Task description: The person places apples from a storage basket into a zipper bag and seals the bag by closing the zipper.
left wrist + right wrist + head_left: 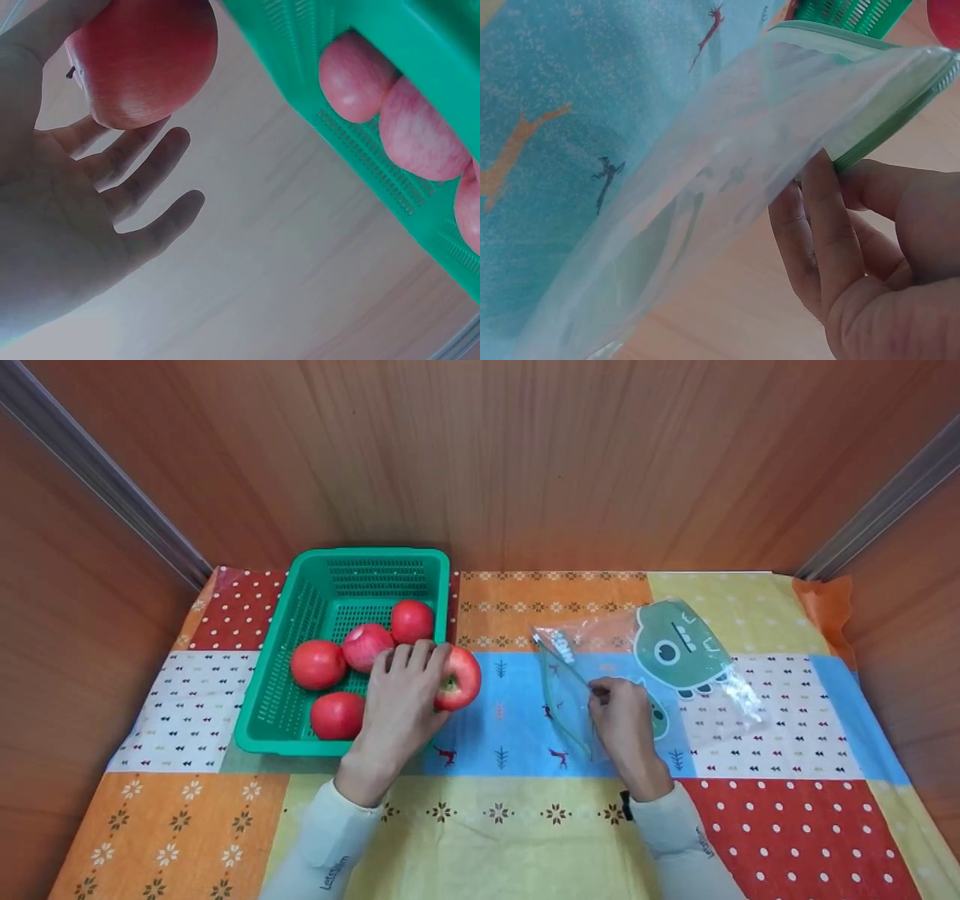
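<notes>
My left hand (401, 694) grips a red apple (463, 679) above the right side of the green basket. In the left wrist view that apple (150, 60) sits between thumb and fingers, with its stem turned toward the palm. Several more red apples (319, 664) lie inside the basket (251, 712). On the right, my right hand (624, 724) pinches the edge of a clear zip bag (600, 645) printed with a green cartoon creature. The bag's green-edged mouth gapes toward the basket, and its edge (877, 135) lies between thumb and fingers in the right wrist view.
A patchwork-patterned cloth (495, 840) covers the table. Wood-grain panels (555, 465) stand behind it and at both sides. The basket's far rim is close to the back panel. An orange ruffled edge (829, 611) of cloth shows at the far right.
</notes>
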